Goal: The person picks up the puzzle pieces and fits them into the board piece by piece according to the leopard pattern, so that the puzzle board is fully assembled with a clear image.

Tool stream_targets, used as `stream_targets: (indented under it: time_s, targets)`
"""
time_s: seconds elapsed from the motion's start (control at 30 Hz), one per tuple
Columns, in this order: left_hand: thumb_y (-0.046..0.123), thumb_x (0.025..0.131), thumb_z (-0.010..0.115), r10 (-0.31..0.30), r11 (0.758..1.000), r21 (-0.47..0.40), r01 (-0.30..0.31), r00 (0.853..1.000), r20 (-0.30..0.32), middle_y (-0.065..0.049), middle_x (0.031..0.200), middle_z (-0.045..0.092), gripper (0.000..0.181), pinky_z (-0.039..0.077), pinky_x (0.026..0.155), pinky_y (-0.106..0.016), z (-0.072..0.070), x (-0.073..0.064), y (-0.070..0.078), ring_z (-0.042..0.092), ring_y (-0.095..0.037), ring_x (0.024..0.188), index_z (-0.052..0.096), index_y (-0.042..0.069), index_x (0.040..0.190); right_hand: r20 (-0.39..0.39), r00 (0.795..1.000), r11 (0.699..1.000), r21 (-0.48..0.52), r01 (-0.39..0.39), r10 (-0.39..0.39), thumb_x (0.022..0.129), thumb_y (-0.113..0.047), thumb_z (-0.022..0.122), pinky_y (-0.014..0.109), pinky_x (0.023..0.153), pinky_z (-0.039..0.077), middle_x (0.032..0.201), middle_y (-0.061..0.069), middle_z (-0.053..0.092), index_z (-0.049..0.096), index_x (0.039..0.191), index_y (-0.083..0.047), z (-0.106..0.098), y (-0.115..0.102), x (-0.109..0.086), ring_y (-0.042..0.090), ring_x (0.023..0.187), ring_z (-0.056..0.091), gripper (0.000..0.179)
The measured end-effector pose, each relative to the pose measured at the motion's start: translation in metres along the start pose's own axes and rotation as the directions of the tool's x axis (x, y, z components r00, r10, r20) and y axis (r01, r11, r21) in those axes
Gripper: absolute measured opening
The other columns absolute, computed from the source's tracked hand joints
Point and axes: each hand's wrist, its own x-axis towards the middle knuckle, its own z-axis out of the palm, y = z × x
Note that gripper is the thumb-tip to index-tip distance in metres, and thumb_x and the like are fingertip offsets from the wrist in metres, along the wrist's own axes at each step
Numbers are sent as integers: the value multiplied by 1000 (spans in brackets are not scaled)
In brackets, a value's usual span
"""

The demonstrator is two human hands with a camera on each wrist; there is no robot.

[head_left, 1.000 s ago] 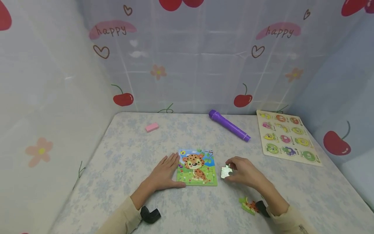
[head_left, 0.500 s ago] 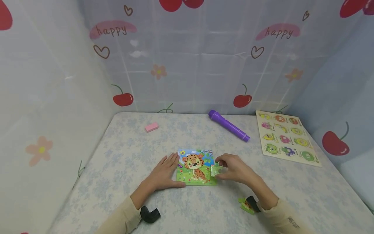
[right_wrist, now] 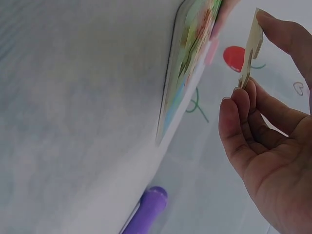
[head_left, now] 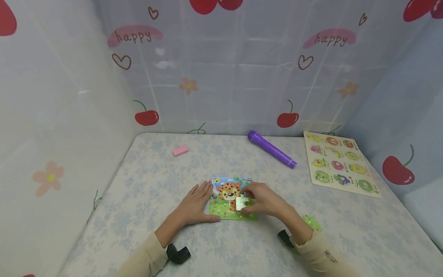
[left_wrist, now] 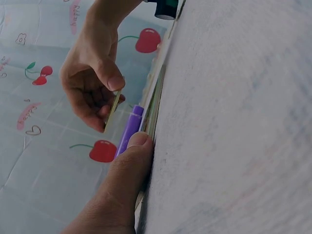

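Observation:
A small jigsaw puzzle (head_left: 219,211) with a spotted leopard cub lies on the table. My left hand (head_left: 192,206) lies flat at its left side, fingers straight along the left edge and thumb at the lower left corner. Between thumb and fingertips, my right hand (head_left: 265,200) pinches a puzzle piece (head_left: 240,203), light and shiny on the side facing up. It is held above the puzzle's right half and hides part of the cub's body. In the right wrist view the piece (right_wrist: 252,46) shows edge-on, apart from the puzzle (right_wrist: 187,63).
A loose green puzzle piece (head_left: 313,223) lies beyond the right forearm; another is mostly hidden under that wrist. Farther back are a pink eraser-like block (head_left: 180,150), a purple toy microphone (head_left: 271,149) and a fruit puzzle board (head_left: 340,163). A printed curtain (head_left: 221,96) encloses the table.
My right hand has carried the pinched piece leftward from beside the puzzle to over its right half. A loose piece behind the forearm has come into view. The left hand has stayed put.

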Motion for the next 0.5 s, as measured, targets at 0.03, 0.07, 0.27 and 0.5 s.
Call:
stream_targets:
  time_s: [0.03,0.07,0.27,0.5]
  targets:
    - [81,78,51,0,1000,1,0,1000,2,-11,165,10,117,15,123,-49,0,0,0,12,-26,153,12,5,157,6,1000,1000,4,5,-5,68,-31,89,22,69,49,86,-4,62,70,109,-3,2,-1,2,9,78,54,53]
    - [81,78,51,0,1000,0,0,1000,3,-11,165,10,116,15,123,-49,0,0,0,12,-26,153,12,5,157,14,1000,1000,7,9,-9,68,-31,89,22,69,49,85,-4,62,70,109,-3,3,-3,4,8,77,54,53]
    - [81,77,52,-7,1000,-8,7,1000,4,-10,165,10,117,14,123,-49,1,0,-1,11,-25,153,12,5,157,55,998,1000,-11,21,-20,71,-30,87,21,66,45,81,-4,61,70,106,-7,12,-14,17,8,72,50,45]
    - [81,78,52,-1,1000,-2,1,1000,4,-10,165,10,117,15,123,-49,1,0,-1,11,-25,153,12,6,157,89,996,1000,-8,7,-6,72,-29,86,23,70,49,87,-3,65,70,108,-6,22,-25,28,7,77,55,45]
